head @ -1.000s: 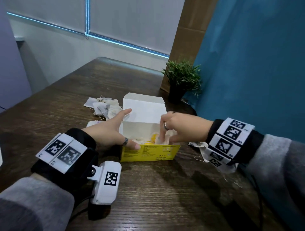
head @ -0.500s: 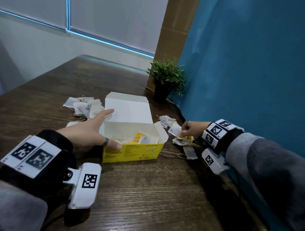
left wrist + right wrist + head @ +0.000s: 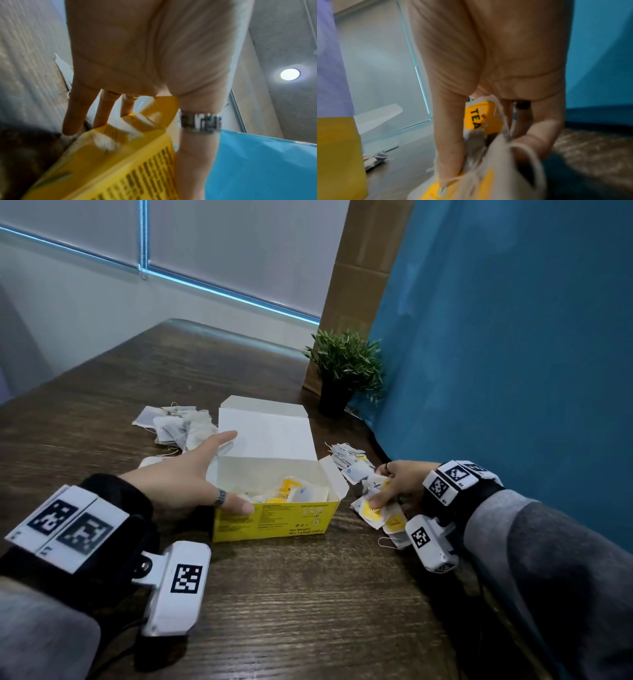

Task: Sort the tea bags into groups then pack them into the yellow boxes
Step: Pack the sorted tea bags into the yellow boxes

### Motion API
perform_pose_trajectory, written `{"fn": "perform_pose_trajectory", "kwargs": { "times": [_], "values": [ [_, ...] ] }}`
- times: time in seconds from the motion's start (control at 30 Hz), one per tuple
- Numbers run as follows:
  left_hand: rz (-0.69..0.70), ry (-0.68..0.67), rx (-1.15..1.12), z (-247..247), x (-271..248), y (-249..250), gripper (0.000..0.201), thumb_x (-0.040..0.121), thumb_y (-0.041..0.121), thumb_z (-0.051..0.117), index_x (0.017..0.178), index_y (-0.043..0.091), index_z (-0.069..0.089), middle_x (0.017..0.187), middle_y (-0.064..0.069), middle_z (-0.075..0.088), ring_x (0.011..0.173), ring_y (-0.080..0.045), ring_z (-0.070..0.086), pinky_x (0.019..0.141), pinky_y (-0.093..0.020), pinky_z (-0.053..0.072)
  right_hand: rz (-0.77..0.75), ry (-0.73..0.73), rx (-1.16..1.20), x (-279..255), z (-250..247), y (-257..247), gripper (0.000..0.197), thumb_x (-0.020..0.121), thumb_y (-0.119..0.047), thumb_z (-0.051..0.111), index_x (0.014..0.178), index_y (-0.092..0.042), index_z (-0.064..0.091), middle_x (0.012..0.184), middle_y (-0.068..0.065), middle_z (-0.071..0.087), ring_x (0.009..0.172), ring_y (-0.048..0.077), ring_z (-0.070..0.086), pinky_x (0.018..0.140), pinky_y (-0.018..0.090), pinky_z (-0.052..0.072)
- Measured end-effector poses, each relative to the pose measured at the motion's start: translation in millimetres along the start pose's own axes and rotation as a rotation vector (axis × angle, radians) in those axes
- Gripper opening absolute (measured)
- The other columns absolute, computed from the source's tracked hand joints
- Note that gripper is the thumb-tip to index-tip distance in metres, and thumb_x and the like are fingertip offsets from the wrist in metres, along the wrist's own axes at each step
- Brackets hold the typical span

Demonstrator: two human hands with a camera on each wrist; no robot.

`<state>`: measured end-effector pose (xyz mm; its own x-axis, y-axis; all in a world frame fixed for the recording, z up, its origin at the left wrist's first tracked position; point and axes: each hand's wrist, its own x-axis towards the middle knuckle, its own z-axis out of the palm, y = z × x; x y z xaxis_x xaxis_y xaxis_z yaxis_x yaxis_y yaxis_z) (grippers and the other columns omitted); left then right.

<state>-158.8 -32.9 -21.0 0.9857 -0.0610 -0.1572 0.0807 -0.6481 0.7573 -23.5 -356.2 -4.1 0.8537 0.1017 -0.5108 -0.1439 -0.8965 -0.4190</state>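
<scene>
Box, yellow, stands open on the table in front of me, its white lid tipped back and its end flap folded outward to the right. Several tea bags lie inside it, some with yellow tags. My left hand braces the box's left end: fingers straight and spread, thumb laid along the front top edge, other fingers reaching past the rear corner. In the left wrist view the thumb carries a ring and sits against the printed yellow wall.

My right hand is down on a loose pile of tea bags just right of the box, near the blue curtain. Its fingers are curled and pinch bags from that pile; the right wrist view shows a yellow tag reading "TEA" between thumb and fingers. How many bags are gripped I cannot tell, as the view is blurred.

A second heap of tea bags lies on the table behind my left hand. More bags lie beyond the right hand. A potted plant stands at the table's far right corner.
</scene>
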Motion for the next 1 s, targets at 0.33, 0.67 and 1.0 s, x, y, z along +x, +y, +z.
{"fn": "perform_pose_trajectory", "kwargs": {
  "times": [0.33, 0.67, 1.0],
  "values": [
    [0.045, -0.001, 0.025, -1.2, 0.3, -3.2, 0.133, 0.037, 0.061, 0.083, 0.145, 0.044, 0.007, 0.155, 0.009, 0.019, 0.14, -0.016, 0.024, 0.103, -0.026, 0.025, -0.544, 0.053, 0.362, -80.1, -31.3, -85.7, 0.026, 0.078, 0.009, 0.063, 0.088, -0.011, 0.05, 0.078, 0.005, 0.068, 0.061, 0.012, 0.068, 0.049, 0.021, 0.055],
    [0.074, -0.009, 0.009, -1.2, 1.4, -5.3, 0.138, 0.028, 0.065, 0.074, 0.145, 0.041, 0.005, 0.155, 0.007, 0.018, 0.139, -0.015, 0.025, 0.111, -0.031, 0.027, -0.407, -0.202, 0.393, -49.1, 69.9, -152.7, 0.062, 0.074, -0.006, 0.077, 0.127, 0.002, 0.047, 0.107, 0.012, 0.066, 0.069, 0.019, 0.069, 0.056, 0.027, 0.058],
    [0.081, -0.008, -0.062, 0.6, 3.2, -6.0, 0.129, 0.043, 0.048, 0.084, 0.146, 0.04, 0.008, 0.155, 0.007, 0.019, 0.139, -0.014, 0.024, 0.111, -0.031, 0.027, -0.42, 0.003, 0.159, -53.5, 63.3, -138.4, 0.018, 0.092, -0.03, 0.058, 0.098, -0.015, 0.048, 0.08, 0.003, 0.06, 0.055, 0.015, 0.062, 0.049, 0.027, 0.049]
  ]
}}
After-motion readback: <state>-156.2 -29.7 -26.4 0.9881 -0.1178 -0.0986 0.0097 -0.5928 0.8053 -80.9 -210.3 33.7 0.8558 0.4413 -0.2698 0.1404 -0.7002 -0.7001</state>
